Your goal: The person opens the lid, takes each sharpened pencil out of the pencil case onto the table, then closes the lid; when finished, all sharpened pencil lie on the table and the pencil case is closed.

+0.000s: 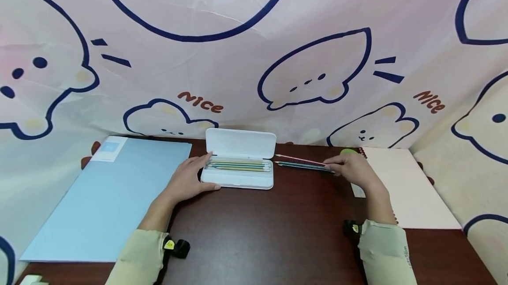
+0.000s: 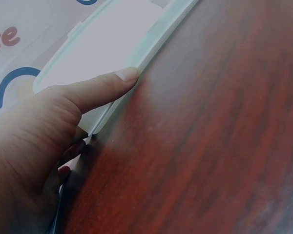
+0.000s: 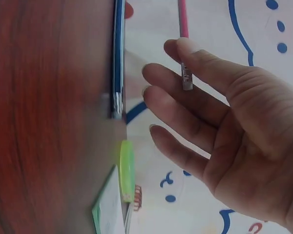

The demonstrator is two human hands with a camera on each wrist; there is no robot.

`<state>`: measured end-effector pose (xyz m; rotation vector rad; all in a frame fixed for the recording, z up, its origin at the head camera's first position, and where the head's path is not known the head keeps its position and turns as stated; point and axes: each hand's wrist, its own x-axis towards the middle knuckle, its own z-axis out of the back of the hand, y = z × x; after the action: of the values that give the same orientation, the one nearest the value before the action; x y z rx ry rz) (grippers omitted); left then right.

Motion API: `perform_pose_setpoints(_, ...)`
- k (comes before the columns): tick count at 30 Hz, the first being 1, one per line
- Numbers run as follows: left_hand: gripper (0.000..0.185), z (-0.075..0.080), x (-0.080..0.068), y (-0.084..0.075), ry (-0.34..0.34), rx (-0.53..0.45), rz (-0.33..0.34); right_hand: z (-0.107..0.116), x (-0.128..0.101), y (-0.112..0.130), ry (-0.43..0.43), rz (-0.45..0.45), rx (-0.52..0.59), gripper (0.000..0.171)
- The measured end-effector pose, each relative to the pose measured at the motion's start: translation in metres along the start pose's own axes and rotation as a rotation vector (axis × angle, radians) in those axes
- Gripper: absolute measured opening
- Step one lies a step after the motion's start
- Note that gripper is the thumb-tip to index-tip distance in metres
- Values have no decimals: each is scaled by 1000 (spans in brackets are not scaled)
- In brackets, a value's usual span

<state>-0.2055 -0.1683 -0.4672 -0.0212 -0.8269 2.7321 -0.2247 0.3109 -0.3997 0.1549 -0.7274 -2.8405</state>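
Note:
An open white pencil case (image 1: 238, 179) lies at the table's middle with its lid (image 1: 240, 142) raised and several pencils (image 1: 238, 166) inside. My left hand (image 1: 190, 181) grips its left end, thumb (image 2: 102, 83) pressed along the front edge of the case (image 2: 112, 44). To the right, a blue pencil (image 1: 303, 166) lies on the table (image 1: 278, 232). My right hand (image 1: 351, 168) pinches the eraser end of a pink pencil (image 1: 299, 159) between thumb and index finger. In the right wrist view the pink pencil (image 3: 183, 29) is just above the blue pencil (image 3: 118, 58), and the other fingers (image 3: 171, 105) are spread loosely.
A light blue folder (image 1: 107, 196) lies at the left and a spiral notebook (image 1: 401, 183) at the right. A green round object (image 3: 127, 170) sits by the notebook's top corner. A printed cloth (image 1: 254, 55) hangs behind the table.

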Motion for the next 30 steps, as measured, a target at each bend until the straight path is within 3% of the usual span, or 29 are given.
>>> perform_pose_setpoints(6, 105, -2, 2, 3, 3, 3, -4, 4, -2, -11, 117, -91, 47, 22)
perform_pose_setpoints(11, 105, -2, 2, 3, 1, 0, -7, 1, 0, -16, 150, -110, 32, 19)
perform_pose_setpoints(18, 105, -1, 2, 1, 2, 7, 2, -2, 3, -16, 139, -79, 3, 20)
perform_pose_setpoints(30, 105, -2, 2, 2, -3, 13, 1, -9, 7, -12, 73, -61, -96, 6)
